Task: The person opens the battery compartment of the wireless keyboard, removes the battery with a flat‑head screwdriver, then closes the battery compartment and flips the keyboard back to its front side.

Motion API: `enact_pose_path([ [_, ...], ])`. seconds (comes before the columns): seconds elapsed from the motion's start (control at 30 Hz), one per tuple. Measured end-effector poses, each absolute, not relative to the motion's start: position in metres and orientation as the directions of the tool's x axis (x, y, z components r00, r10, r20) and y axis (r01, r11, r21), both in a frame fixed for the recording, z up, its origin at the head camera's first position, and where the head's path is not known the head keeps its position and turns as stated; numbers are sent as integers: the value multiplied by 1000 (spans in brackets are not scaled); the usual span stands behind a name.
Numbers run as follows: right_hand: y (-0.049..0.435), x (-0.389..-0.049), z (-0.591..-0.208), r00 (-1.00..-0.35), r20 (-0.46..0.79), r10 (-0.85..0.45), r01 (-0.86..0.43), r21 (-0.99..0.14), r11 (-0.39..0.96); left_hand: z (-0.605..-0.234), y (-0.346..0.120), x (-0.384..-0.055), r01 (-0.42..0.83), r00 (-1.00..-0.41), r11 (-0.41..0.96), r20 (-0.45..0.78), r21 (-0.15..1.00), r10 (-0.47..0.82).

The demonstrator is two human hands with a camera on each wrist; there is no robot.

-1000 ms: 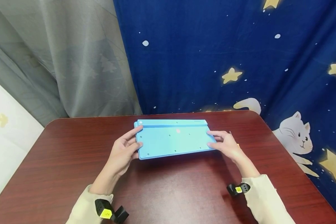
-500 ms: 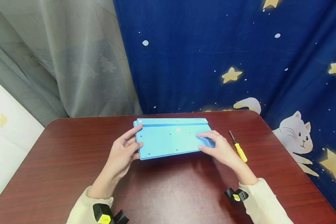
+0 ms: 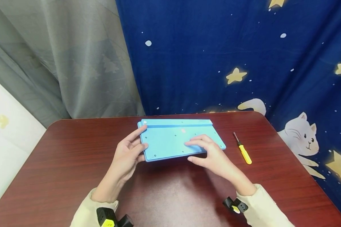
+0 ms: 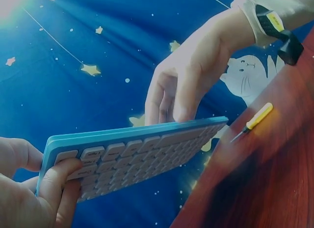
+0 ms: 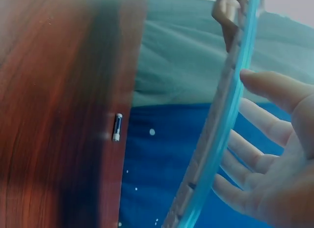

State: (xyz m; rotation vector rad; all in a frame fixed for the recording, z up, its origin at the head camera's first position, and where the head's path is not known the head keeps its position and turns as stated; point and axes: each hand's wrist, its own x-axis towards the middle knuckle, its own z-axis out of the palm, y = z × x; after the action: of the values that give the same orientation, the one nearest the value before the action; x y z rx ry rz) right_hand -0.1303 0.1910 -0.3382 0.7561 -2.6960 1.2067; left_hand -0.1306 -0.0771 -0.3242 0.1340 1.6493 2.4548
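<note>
A light blue keyboard (image 3: 164, 143) is held tilted above the table, its underside with small screws facing the head view. White keys (image 4: 132, 161) show on its other face in the left wrist view. My left hand (image 3: 127, 153) grips the keyboard's left end, thumb on the underside and fingers behind on the key side. My right hand (image 3: 213, 157) has its fingers loosely spread over the underside, fingertips right at the surface and thumb by the near edge. To the right lies a screwdriver (image 3: 244, 153) with a yellow handle and a dark metal shaft.
The reddish-brown wooden table (image 3: 74, 157) ends at a blue star-patterned curtain (image 3: 187, 63) and a grey curtain (image 3: 82, 63). In the right wrist view, a small dark and white cylinder (image 5: 117, 127), like a battery, lies near the table's edge behind the keyboard.
My right hand has let go of the keyboard's right end and slid left across its underside. The screwdriver has come fully into view. My left hand keeps its grip.
</note>
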Motion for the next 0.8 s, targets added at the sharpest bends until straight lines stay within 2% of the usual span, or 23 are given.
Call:
enact_pose_path([
  [0.13, 185, -132, -342, -850, 354, -391, -527, -592, 610, -321, -74, -130, -110, -984, -377, -46, 920, 175],
  [0.37, 178, -138, -350, -755, 553, -351, -603, -376, 704, -315, -70, -134, -123, -986, -385, -67, 915, 154],
  [0.8, 175, -140, -352, -629, 688, -361, -660, -228, 716, -299, -57, -144, -72, -991, -362, -25, 929, 131],
])
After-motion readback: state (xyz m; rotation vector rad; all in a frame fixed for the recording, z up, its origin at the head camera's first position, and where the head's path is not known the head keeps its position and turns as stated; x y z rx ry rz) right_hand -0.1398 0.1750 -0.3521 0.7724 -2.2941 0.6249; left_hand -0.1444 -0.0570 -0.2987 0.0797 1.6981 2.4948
